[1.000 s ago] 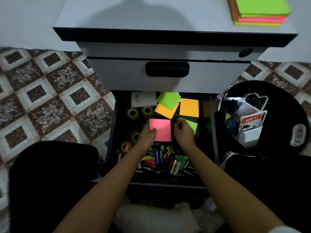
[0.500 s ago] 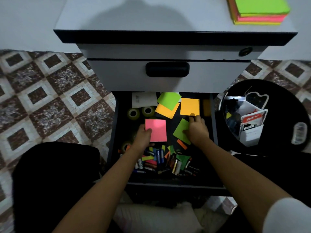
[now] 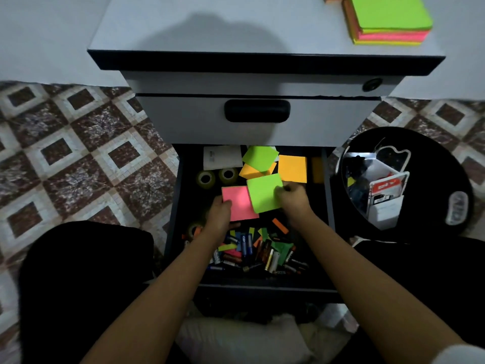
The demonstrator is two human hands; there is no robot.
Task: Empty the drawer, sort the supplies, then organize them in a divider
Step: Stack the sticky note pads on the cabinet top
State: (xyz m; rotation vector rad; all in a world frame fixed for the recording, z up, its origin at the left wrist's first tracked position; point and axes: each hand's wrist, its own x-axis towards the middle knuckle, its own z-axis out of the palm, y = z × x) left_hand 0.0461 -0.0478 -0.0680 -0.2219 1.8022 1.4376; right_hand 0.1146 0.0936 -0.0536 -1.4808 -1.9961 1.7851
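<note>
Dim scene, head shadow on cabinet top (image 3: 236, 30), wide-angle edge warp.

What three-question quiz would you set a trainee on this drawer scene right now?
1. True or false: the left hand holds a pink sticky pad.
2. What does the right hand grip? A an orange pad; B a green pad; C a tape roll.
3. Fill in: the loose batteries lie at the drawer's ___ end, relative to the person.

Key: 1 true; 2 B; 3 near.
</note>
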